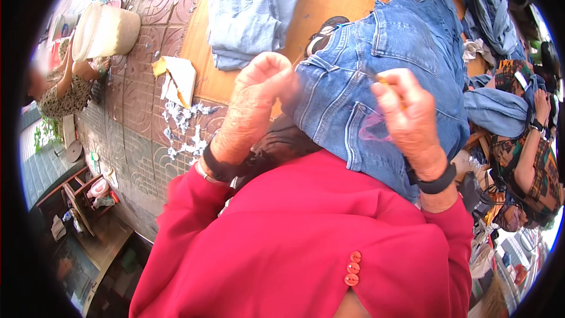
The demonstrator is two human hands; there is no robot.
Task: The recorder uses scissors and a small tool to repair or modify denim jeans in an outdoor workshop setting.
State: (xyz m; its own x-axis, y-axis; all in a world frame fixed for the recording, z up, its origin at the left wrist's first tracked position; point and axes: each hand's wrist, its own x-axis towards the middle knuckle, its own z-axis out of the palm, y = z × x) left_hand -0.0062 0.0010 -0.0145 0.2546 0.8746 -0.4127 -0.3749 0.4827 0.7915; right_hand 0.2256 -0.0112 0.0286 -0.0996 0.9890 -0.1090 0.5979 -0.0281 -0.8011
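Blue jeans [406, 23] lie across my lap, back pockets and waistband showing. My left hand [256, 103] is raised just off their waistband edge. Its fingers are curled closed and the tips are blurred, so whatever they pinch cannot be made out. Over the back pocket, my right hand [409, 115] pinches a small thin tool [384, 81] with a yellowish part and a dark tip; its exact kind is unclear. Beside that hand, a pink looped mark or thread [374, 127] shows on the pocket.
Folded light-blue jeans [244, 17] rest on an orange-brown board [200, 53]. Blue lint scraps [185, 123] litter the paving beside a torn white box [176, 79]. At left, a person [70, 91] is near a white bucket [109, 29]. At right, another person [524, 135] handles denim.
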